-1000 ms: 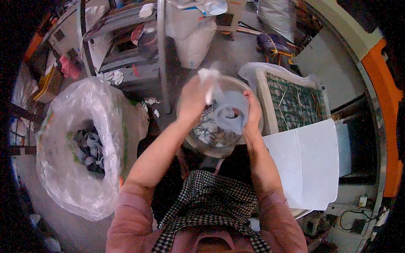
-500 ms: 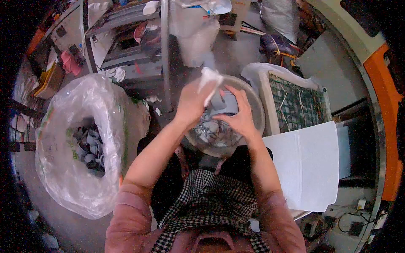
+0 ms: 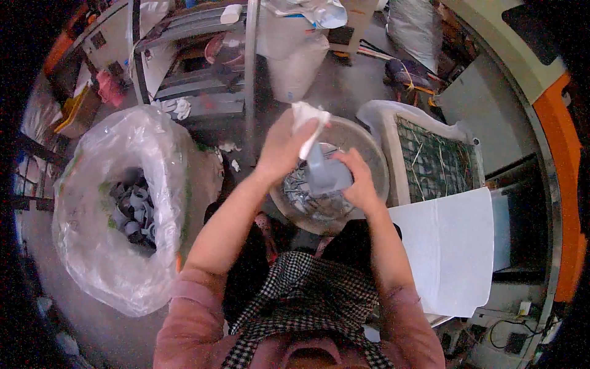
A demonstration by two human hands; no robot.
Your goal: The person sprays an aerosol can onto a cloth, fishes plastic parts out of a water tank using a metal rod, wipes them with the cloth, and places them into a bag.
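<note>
A grey plastic part is over a round tub that holds many thin scraps. My right hand grips this part at its right side. My left hand is closed on a white cloth, which lies against the upper left end of the grey part. The fingertips of my left hand are partly hidden by the cloth. To the left, a large clear plastic bag stands open, with several grey parts inside.
Right of the tub stands a pale crate with green mesh. A white board lies in front of it. A metal rack rises at the upper left, beside a white sack. Cables run at the lower right.
The grey part has turned in my hands and sits lower, its broad end now toward the lower right. My right hand has shifted its hold. The view has moved slightly.
</note>
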